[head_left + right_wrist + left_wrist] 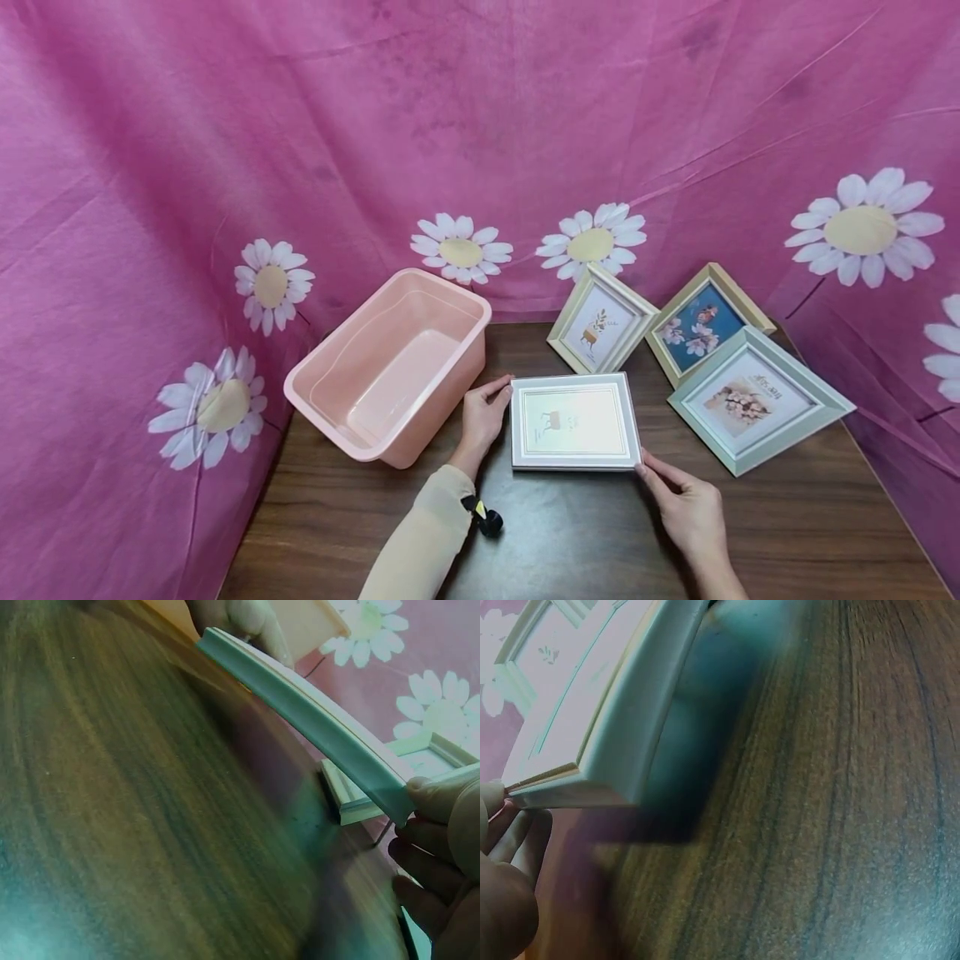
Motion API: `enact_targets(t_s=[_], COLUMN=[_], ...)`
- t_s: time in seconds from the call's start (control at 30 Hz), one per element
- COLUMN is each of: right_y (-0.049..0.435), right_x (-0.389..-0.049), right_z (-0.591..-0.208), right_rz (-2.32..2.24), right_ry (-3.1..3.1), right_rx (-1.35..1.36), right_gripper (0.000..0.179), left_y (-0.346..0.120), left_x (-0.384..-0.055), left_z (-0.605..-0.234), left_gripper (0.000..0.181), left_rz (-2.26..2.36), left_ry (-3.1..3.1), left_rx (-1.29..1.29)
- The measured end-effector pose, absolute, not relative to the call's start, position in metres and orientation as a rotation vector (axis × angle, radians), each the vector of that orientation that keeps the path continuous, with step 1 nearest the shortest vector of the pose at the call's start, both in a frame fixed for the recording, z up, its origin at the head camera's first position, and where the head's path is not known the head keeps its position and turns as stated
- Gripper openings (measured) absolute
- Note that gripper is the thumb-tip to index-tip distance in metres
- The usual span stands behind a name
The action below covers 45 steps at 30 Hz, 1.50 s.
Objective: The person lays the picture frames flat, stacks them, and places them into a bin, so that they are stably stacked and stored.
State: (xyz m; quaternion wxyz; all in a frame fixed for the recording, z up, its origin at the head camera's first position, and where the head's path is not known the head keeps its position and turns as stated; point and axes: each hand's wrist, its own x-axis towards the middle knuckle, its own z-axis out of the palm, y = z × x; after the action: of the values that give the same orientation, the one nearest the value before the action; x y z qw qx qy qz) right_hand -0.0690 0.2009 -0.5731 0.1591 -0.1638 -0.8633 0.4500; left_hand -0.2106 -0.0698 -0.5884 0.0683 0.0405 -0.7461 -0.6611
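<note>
Both hands hold a white picture frame (573, 421), its picture side up, just above the table. My left hand (482, 421) pinches its left edge near the far corner; the left wrist view has the thumb and fingers (531, 844) at that edge. On the opposite side, my right hand (686, 504) grips the right edge near the front corner, thumb on top and fingers below, as the right wrist view shows. Glare covers part of the printed picture. A dark shadow lies on the wood under the raised frame.
Left stands a pink plastic bin (450, 417), nothing visible inside. Behind and to the right are a cream frame (566, 337), a tan frame with a blue flower picture (693, 321) and a pale green frame (813, 408). A pink daisy cloth (480, 125) hangs around the wooden table (817, 533).
</note>
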Motion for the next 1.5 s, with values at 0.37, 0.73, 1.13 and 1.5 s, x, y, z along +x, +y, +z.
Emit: enact_targets(t_s=[0.37, 0.73, 1.13, 1.5], right_y=[0.201, 0.199, 0.194, 0.193], right_x=[-0.069, -0.069, -0.069, -0.068], right_z=[-0.588, -0.599, -0.604, -0.604], right_rz=[1.288, 1.217, 1.081, 1.047], right_ry=[-2.465, -2.495, -2.507, -2.539], right_rx=[-0.447, -0.463, -0.374, -0.355], right_gripper=[0.021, 0.020, 0.020, 0.020], left_y=[-0.066, -0.066, -0.068, -0.069], left_x=[-0.213, -0.216, -0.217, -0.217], left_z=[-0.597, -0.602, -0.598, -0.593], left_gripper=[0.022, 0.021, 0.020, 0.020], left_rz=[-1.962, -1.829, -1.657, -1.440], left_ry=[-2.306, -2.435, -2.554, -2.671], left_rx=[0.139, 0.086, 0.056, 0.029])
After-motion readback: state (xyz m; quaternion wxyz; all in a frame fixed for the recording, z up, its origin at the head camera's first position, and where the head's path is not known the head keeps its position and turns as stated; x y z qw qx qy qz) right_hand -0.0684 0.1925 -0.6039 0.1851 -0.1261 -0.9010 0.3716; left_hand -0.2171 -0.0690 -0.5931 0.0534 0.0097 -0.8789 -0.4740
